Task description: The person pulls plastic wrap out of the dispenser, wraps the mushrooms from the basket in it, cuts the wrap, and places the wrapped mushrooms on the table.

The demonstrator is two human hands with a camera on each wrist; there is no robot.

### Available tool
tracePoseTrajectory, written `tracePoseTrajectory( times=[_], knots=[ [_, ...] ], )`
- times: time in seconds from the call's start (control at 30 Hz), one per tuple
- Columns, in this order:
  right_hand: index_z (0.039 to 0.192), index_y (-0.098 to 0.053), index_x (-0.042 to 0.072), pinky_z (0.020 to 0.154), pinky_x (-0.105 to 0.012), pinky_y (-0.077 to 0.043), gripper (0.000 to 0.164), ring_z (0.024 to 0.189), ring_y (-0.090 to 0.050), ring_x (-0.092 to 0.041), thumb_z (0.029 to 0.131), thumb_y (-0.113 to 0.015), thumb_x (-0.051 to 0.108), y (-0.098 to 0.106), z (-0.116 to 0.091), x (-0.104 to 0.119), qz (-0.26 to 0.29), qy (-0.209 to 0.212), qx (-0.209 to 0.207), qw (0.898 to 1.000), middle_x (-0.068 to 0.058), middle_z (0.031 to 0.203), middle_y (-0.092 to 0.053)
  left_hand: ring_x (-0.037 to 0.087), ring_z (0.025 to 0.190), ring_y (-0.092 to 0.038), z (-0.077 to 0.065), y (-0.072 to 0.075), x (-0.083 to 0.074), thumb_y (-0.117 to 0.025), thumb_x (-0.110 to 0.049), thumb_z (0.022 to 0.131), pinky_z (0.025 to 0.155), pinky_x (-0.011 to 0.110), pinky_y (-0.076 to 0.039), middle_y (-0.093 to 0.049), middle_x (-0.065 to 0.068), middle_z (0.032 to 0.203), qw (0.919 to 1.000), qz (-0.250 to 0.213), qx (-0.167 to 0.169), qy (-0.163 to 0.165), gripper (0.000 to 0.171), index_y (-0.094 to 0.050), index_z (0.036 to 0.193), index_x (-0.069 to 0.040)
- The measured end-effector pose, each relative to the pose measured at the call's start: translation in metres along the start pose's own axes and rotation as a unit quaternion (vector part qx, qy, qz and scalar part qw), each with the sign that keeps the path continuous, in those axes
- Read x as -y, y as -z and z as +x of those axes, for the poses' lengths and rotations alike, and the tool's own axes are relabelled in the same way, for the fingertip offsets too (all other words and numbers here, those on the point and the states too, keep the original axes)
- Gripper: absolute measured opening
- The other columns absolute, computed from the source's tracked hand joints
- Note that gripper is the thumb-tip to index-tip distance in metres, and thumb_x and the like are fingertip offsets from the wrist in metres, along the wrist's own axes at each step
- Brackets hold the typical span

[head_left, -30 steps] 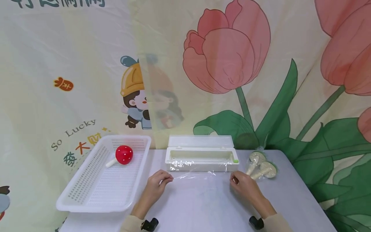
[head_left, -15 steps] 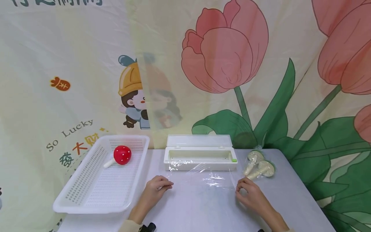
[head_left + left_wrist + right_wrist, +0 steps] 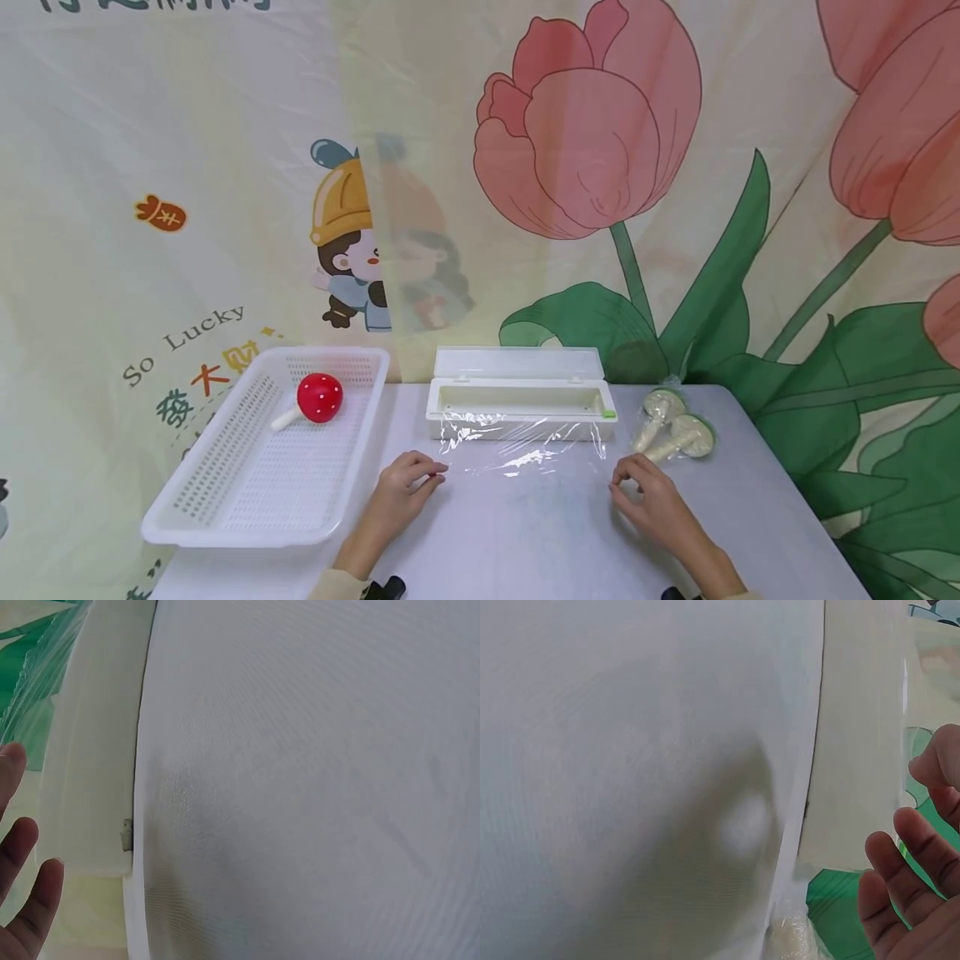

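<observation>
A white cling film dispenser [image 3: 521,429] stands at the back of the table with its lid [image 3: 519,364] raised. Clear cling film [image 3: 525,454] hangs out over its front and spreads toward me, crinkled and shiny. My left hand [image 3: 405,492] is at the film's left side, thumb and forefinger pinched together. On the right side my right hand [image 3: 648,500] makes the same pinch, its other fingers loose in the right wrist view. The film is so clear that its corners at both fingertips are hard to make out.
To the left lies a white perforated basket [image 3: 262,537] holding a red, white-dotted ball on a white handle [image 3: 320,398]. Two pale round-headed, handled things in clear plastic [image 3: 675,425] lie just beyond my right hand. A green slider [image 3: 608,414] sits on the dispenser.
Both hands have drawn slightly toward me from the dispenser, and the right has shifted a little outward. More film shows in front of the box, its glints now lying closer to the dispenser than half a second ago.
</observation>
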State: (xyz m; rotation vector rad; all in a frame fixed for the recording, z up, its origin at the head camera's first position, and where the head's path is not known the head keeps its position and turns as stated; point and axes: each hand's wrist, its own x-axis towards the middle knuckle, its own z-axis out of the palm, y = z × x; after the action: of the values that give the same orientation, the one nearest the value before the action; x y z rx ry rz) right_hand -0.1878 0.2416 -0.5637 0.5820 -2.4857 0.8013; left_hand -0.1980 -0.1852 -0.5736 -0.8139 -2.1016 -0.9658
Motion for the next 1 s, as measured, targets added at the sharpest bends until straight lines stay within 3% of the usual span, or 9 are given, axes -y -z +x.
tracePoseTrajectory(
  times=[0.23, 0.37, 0.5, 0.6, 0.77, 1.0],
  knots=[
    [0.085, -0.065, 0.018, 0.061, -0.027, -0.052, 0.021, 0.081, -0.059, -0.008, 0.08, -0.077, 0.002, -0.003, -0.003, 0.008, 0.035, -0.037, -0.035, 0.998, 0.01, 0.091, -0.061, 0.011, 0.077, -0.065, -0.003, -0.002, 0.0, -0.09, 0.009, 0.066, 0.073, 0.016, -0.051, -0.067, -0.003, 0.085, 0.9992, 0.001, -0.029, 0.027, 0.032, -0.08, 0.088, -0.012],
    [0.098, -0.067, 0.01, 0.061, -0.026, -0.05, 0.032, 0.082, -0.064, -0.014, 0.074, -0.081, -0.007, -0.013, -0.01, 0.012, 0.085, -0.074, -0.051, 0.992, 0.001, 0.092, -0.067, 0.014, 0.079, -0.067, -0.005, -0.004, -0.004, -0.089, 0.009, 0.067, 0.071, 0.018, -0.054, -0.069, -0.002, 0.088, 0.997, -0.015, -0.057, 0.05, 0.031, -0.08, 0.088, -0.012],
    [0.123, -0.064, 0.004, 0.063, -0.024, -0.048, 0.055, 0.087, -0.064, -0.018, 0.073, -0.085, -0.004, -0.025, -0.014, 0.016, 0.101, -0.113, -0.018, 0.988, -0.005, 0.1, -0.066, 0.015, 0.081, -0.068, -0.005, -0.006, -0.008, -0.088, 0.008, 0.07, 0.069, 0.022, -0.055, -0.07, -0.003, 0.09, 0.9943, -0.029, -0.076, 0.068, 0.029, -0.079, 0.088, -0.014],
    [0.131, -0.059, 0.004, 0.069, -0.026, -0.05, 0.064, 0.09, -0.062, -0.017, 0.074, -0.086, 0.001, -0.032, -0.012, 0.018, 0.091, -0.145, 0.025, 0.985, -0.005, 0.106, -0.063, 0.015, 0.081, -0.068, -0.004, -0.006, -0.01, -0.088, 0.008, 0.07, 0.069, 0.022, -0.054, -0.07, -0.004, 0.09, 0.9935, -0.028, -0.084, 0.071, 0.031, -0.079, 0.088, -0.015],
    [0.128, -0.059, 0.004, 0.078, -0.03, -0.05, 0.057, 0.089, -0.059, -0.014, 0.076, -0.083, 0.004, -0.038, -0.005, 0.018, 0.075, -0.206, 0.061, 0.974, -0.007, 0.108, -0.063, 0.016, 0.081, -0.068, -0.003, -0.005, -0.011, -0.088, 0.009, 0.07, 0.071, 0.02, -0.055, -0.07, -0.003, 0.09, 0.9937, -0.028, -0.085, 0.068, 0.031, -0.08, 0.089, -0.014],
    [0.124, -0.063, -0.001, 0.068, -0.026, -0.044, 0.042, 0.078, -0.053, -0.013, 0.085, -0.078, 0.007, -0.04, 0.012, 0.01, 0.055, -0.246, 0.073, 0.965, -0.008, 0.1, -0.065, 0.015, 0.084, -0.069, -0.002, -0.003, -0.01, -0.087, 0.005, 0.073, 0.078, 0.014, -0.052, -0.071, -0.002, 0.09, 0.994, -0.027, -0.064, 0.084, 0.026, -0.079, 0.089, -0.013]
  ],
)
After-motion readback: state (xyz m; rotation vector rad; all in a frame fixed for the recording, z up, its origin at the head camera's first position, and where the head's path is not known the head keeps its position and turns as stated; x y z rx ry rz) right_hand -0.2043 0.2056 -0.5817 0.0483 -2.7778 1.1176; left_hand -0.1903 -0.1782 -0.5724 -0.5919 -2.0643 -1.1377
